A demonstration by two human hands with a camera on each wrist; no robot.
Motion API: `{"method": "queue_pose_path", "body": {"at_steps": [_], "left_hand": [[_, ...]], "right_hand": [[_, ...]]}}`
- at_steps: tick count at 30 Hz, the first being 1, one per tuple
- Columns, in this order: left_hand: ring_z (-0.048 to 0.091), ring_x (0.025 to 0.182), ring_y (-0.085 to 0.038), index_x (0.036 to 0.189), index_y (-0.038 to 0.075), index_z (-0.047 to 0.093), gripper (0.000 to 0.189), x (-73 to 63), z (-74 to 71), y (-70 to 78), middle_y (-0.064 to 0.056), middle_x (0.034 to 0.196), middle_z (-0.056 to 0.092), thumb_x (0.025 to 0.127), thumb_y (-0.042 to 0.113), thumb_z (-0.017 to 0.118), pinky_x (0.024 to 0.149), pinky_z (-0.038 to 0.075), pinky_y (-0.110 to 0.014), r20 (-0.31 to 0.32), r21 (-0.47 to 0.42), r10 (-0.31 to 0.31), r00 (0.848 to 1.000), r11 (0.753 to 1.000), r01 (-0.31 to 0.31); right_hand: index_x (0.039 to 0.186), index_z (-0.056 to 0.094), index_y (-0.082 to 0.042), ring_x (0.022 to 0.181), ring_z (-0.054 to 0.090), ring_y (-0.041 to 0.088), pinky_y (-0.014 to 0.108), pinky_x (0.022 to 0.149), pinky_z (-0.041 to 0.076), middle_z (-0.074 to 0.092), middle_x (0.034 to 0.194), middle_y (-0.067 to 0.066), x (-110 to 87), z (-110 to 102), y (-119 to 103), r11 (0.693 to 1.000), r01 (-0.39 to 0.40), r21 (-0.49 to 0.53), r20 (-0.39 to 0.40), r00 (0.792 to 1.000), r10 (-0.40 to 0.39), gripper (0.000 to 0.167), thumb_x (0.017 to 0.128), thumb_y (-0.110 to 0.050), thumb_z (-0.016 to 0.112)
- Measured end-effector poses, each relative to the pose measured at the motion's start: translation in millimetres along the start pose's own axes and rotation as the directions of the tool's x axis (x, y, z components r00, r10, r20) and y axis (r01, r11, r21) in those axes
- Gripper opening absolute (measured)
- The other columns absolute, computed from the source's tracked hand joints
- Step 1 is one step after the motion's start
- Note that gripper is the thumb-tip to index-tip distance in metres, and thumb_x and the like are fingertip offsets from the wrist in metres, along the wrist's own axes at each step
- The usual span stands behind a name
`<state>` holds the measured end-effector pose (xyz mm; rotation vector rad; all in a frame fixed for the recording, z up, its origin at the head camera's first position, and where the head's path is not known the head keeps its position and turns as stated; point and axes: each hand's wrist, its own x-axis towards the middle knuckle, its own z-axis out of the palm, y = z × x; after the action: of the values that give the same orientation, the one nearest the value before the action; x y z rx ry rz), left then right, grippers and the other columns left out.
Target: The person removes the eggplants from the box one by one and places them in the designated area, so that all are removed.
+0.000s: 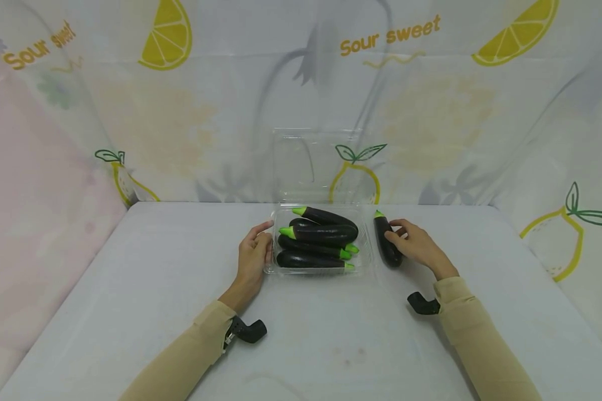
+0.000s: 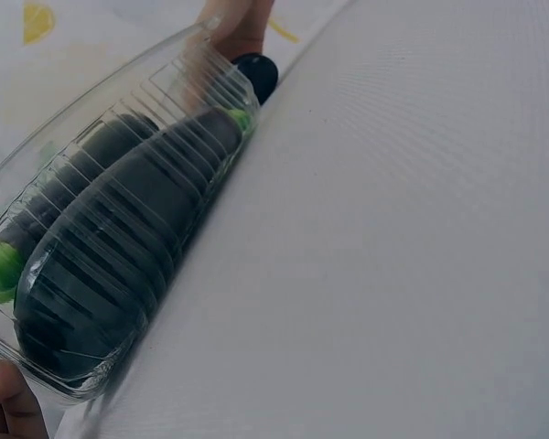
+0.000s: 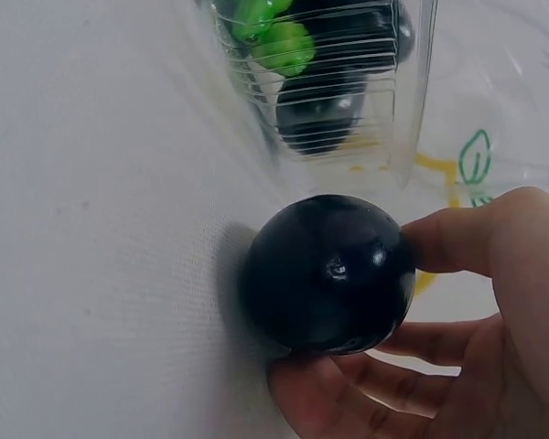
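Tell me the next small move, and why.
Probably lift the glossy, dark, elongated eggplant off the white table: the right grip holds it beside the open, clear plastic box of similar eggplants, and the left grip is at its opposite side.

Soft, dim light bathes a white table [image 1: 331,323], glinting off an eggplant [image 3: 325,279] and casting faint shadows.

Green-tipped dark eggplant [image 1: 382,238] just beside open clear box [image 1: 366,248] of eggplants [image 1: 323,234]
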<state>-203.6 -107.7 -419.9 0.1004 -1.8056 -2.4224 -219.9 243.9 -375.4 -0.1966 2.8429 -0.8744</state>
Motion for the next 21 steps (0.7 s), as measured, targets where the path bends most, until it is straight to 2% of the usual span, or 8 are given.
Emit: {"method": "queue_pose_path", "body": {"at_steps": [8,12,18,21], "left_hand": [[0.034,0.043,-0.004,0.122,0.006,0.056,0.031,0.0,-0.8,-0.8,0.007,0.056,0.042,0.092,0.003,0.047,0.041,0.026,-0.017,0.005,0.009,-0.003,1.000,1.000,0.003],[0.033,0.043,-0.003,0.121,0.007,0.056,0.031,-0.2,-0.2,-0.6,0.007,0.056,0.043,0.092,0.003,0.047,0.040,0.026,-0.017,0.003,0.014,-0.001,1.000,1.000,0.001],[0.033,0.044,-0.003,0.121,0.007,0.057,0.031,-0.4,-0.3,-1.0,0.008,0.056,0.043,0.091,0.003,0.047,0.040,0.026,-0.017,0.005,0.027,0.007,1.000,1.000,-0.007],[0.033,0.044,-0.003,0.122,0.007,0.056,0.032,-0.8,-0.5,-0.9,0.008,0.056,0.043,0.091,0.004,0.047,0.040,0.026,-0.017,0.009,0.027,0.009,1.000,1.000,-0.009]], "right_hand": [[0.140,0.035,0.000,0.078,0.066,0.023,0.032,0.065,0.054,0.051,0.125,0.029,0.6,0.3,1.2,0.996,0.007,0.086,0.012,1.000,-0.008,0.059,0.097,-0.039,0.044],[0.140,0.035,0.000,0.080,0.065,0.022,0.031,0.064,0.054,0.052,0.124,0.028,0.5,0.7,1.1,0.996,0.008,0.087,0.010,1.000,-0.009,0.059,0.098,-0.039,0.044],[0.140,0.035,0.000,0.069,0.064,0.018,0.031,0.065,0.051,0.051,0.128,0.028,-0.4,-0.3,0.0,0.999,0.013,0.050,0.004,1.000,-0.013,0.059,0.098,-0.040,0.043],[0.140,0.036,-0.001,0.069,0.063,0.018,0.030,0.065,0.051,0.051,0.128,0.028,-0.7,-0.6,-0.4,0.999,0.010,0.049,0.004,1.000,-0.010,0.059,0.098,-0.041,0.043]]}}
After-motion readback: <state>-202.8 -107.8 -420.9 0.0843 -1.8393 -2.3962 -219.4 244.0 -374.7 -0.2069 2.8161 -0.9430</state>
